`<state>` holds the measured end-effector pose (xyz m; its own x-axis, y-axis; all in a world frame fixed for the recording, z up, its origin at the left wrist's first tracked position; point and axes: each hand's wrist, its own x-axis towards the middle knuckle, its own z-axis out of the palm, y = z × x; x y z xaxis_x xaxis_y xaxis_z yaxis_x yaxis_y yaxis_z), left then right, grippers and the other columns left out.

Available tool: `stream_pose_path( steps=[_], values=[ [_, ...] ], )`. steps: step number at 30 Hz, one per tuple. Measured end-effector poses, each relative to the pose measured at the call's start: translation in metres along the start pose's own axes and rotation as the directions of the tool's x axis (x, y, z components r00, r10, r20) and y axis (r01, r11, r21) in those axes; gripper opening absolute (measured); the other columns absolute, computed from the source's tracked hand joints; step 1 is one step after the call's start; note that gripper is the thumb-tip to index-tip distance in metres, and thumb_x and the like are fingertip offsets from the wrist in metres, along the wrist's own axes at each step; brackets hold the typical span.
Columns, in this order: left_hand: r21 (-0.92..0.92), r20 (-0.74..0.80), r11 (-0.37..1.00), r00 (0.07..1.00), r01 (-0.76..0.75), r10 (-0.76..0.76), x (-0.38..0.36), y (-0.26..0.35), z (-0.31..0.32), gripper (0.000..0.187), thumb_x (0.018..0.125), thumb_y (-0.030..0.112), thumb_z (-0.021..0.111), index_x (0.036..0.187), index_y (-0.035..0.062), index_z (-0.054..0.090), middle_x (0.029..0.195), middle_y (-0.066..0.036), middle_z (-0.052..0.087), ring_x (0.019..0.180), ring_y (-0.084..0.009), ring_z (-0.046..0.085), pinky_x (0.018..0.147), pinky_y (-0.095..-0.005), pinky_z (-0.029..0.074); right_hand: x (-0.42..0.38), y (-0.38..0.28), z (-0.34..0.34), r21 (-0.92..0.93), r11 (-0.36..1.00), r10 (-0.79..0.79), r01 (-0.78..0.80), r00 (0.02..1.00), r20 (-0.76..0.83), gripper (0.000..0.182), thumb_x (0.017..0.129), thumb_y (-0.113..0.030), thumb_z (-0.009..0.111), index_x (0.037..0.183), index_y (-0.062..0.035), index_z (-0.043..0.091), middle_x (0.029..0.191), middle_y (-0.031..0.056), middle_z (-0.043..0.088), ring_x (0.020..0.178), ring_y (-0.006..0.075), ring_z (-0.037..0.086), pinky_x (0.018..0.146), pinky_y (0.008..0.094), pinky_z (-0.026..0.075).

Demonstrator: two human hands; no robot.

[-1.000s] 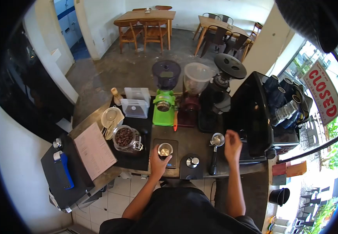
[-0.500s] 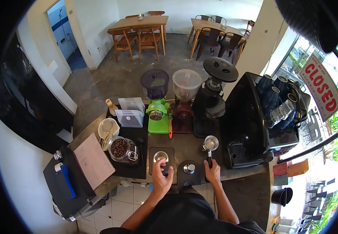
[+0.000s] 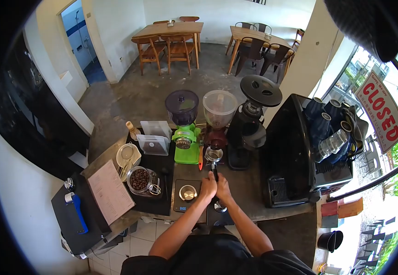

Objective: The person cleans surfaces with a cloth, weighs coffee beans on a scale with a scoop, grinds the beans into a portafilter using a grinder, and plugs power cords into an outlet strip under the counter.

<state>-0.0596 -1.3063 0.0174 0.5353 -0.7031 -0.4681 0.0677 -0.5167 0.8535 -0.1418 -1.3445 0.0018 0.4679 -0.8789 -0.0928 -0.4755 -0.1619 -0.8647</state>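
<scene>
Both hands meet at the handle of a portafilter (image 3: 214,156), whose round metal basket points away from me, in front of the red grinder (image 3: 217,137). My right hand (image 3: 223,188) is closed round the handle. My left hand (image 3: 208,188) is closed against it from the other side; its fingertips are partly hidden. A small metal cup (image 3: 188,193) sits on the digital scale (image 3: 179,201), just left of my left wrist. Below my hands a metal tamper (image 3: 220,207) stands on a dark base, partly covered by my forearm.
A green grinder (image 3: 187,146) and a black grinder (image 3: 240,156) flank the red one. An espresso machine (image 3: 283,151) with cups on top stands at right. To the left are a jar of coffee beans (image 3: 139,179), a strainer (image 3: 127,152) and a menu sheet (image 3: 109,190).
My right hand has carried the portafilter leftward and forward. My left hand has left the cup on the scale and joined the right at the handle. The view has tilted slightly up.
</scene>
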Motion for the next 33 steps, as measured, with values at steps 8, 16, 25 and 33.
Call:
stream_pose_path(
  steps=[8,16,25,33],
  values=[
    [-0.284,-0.099,0.956,0.990,0.069,-0.101,0.013,-0.001,0.013,0.081,0.097,0.062,0.020,0.118,-0.0077,0.055,0.108,-0.029,0.061,0.106,-0.0353,0.059,0.093,-0.0392,0.043,0.021,0.017,0.024,-0.167,0.972,-0.207,0.165,0.938,-0.278,0.039,0.095,-0.040,0.051,0.106,-0.0028,0.059,0.106,0.0231,0.061,0.102,0.0433,0.052,0.081,0.0576,0.041],
    [-0.061,-0.108,0.998,0.994,0.015,-0.021,0.029,-0.016,0.012,0.076,0.099,0.056,0.021,0.088,-0.0059,0.063,0.082,-0.029,0.063,0.086,-0.0441,0.061,0.079,-0.0480,0.045,0.080,0.011,-0.016,0.507,0.862,0.026,0.027,0.995,-0.097,0.050,0.104,-0.038,0.031,0.125,0.0019,0.054,0.120,0.0161,0.058,0.113,0.0223,0.054,0.094,0.0343,0.043],
    [-0.196,-0.099,0.980,0.994,0.026,-0.046,0.013,0.006,0.002,0.065,0.096,0.062,0.034,0.077,0.0048,0.057,0.060,-0.002,0.052,0.049,-0.0123,0.052,0.044,-0.0271,0.043,0.202,-0.018,-0.015,0.602,0.693,-0.250,0.396,0.916,-0.315,0.052,0.102,-0.037,0.035,0.136,0.0014,0.042,0.136,0.0174,0.049,0.124,0.0263,0.047,0.104,0.0365,0.035],
    [-0.290,-0.052,0.954,0.994,0.073,-0.092,0.003,0.024,-0.002,0.064,0.099,0.056,0.033,0.072,0.0032,0.058,0.057,-0.002,0.052,0.049,-0.0115,0.052,0.046,-0.0269,0.042,0.273,0.068,0.019,0.542,0.805,-0.249,0.242,0.967,-0.062,0.050,0.098,-0.037,0.042,0.133,-0.0007,0.042,0.135,0.0184,0.046,0.124,0.0288,0.044,0.103,0.0384,0.034]
  ],
)
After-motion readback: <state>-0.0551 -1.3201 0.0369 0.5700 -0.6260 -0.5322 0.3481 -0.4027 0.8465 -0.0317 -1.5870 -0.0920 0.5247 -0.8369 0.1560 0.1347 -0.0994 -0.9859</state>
